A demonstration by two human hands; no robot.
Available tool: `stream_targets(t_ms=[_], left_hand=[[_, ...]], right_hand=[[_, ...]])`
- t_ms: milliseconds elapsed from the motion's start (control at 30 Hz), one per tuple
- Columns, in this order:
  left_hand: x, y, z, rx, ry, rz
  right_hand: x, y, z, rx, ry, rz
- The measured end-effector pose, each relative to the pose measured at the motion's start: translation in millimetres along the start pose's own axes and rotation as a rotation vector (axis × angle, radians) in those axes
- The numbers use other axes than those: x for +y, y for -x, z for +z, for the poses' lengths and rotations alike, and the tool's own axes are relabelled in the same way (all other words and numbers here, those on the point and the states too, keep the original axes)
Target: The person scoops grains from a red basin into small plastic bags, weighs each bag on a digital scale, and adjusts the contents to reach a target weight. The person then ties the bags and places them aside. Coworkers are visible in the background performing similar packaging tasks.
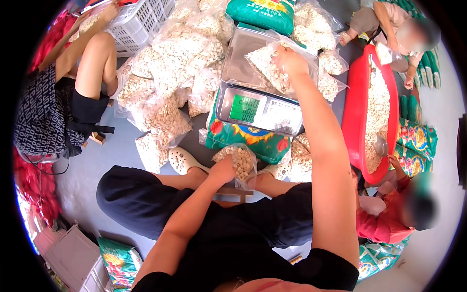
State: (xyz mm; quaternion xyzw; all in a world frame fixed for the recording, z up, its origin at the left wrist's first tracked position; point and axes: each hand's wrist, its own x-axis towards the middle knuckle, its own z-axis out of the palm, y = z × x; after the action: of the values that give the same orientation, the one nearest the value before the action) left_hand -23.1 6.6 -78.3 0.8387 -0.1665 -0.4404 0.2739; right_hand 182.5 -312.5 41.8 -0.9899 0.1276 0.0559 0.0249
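Observation:
A clear plastic bag of pale, flat seeds, apparently pumpkin seeds, (268,65) leans on the steel pan of a digital scale (239,51). My right hand (290,62) grips this bag near its top, with some fingers hidden by plastic. The scale's green display (244,107) is lit. Between my knees is a smaller open plastic bag of pale seeds (242,164). My left hand (223,169) is at its side, fingertips among the seeds and out of sight; whether they are closed on any is unclear. Under the scale's front lies a green printed sack (251,140).
Filled seed bags (182,54) are heaped left of the scale. A red tub of seeds (392,106) with a metal scoop (381,146) stands on the right, with two people beside it. Another person sits at the left by a white plastic crate (136,27). Green sacks (416,157) line the right wall.

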Motion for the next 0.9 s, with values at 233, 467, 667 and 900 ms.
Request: stream_targets(t_ms=[233, 467, 667, 900], left_hand=[[-1.6, 2.4, 2.7, 0.055, -0.034, 0.002], [-9.1, 7.8, 4.2, 0.078, -0.057, -0.004], [-23.2, 1.9, 8.9, 0.097, -0.02, 0.015], [16.3, 35.9, -21.0, 0.083, 0.062, 0.033]], right_hand=[[7.4, 2.5, -11.2, 0.232, -0.297, 0.056], [8.2, 53.3, -67.4, 0.101, -1.1, 0.202], [-44.5, 180.0, -42.0, -0.75, -1.465, 0.437], [-91.3, 271.2, 150.3, -0.892, -1.003, 0.172]])
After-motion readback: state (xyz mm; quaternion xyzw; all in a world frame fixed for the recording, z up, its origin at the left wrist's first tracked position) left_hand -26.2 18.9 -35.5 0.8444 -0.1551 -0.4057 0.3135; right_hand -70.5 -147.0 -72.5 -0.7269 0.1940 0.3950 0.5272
